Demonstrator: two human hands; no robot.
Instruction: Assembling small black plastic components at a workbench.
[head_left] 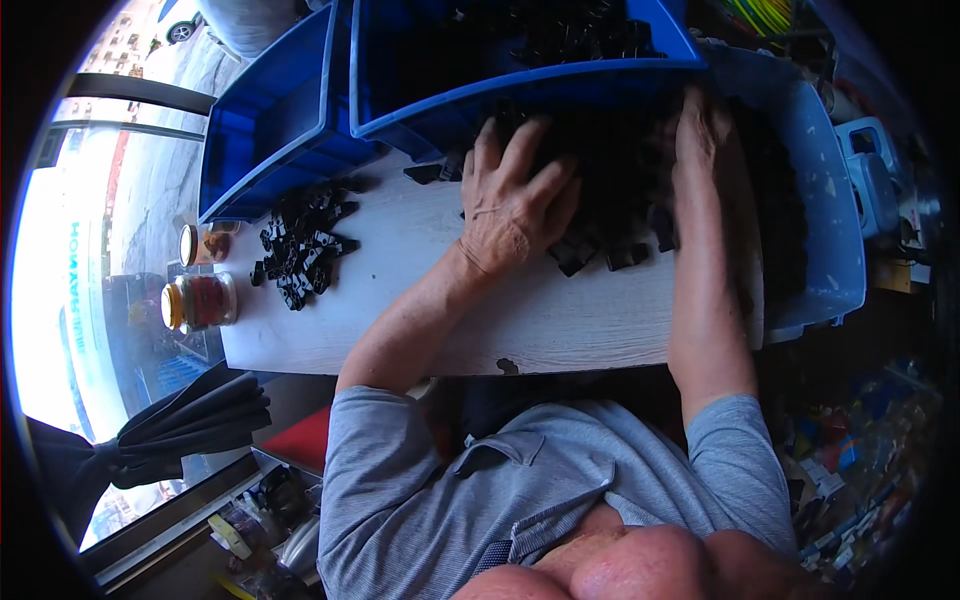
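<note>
A dark heap of small black plastic parts lies at the far side of the white table, against the large blue bin. My left hand rests at the heap's left edge, its fingers spread and bent, the tips among the parts. My right hand reaches to the heap's right side; its fingers are smeared by motion and partly lost in shadow, so any part in it is hidden. A few loose black parts sit between my forearms. Another pile of black parts lies on the left of the table.
A large blue bin with black parts inside stands at the back, a second blue bin to its left. On the right is a pale blue tub with dark contents. Two jars stand at the table's left edge by the window.
</note>
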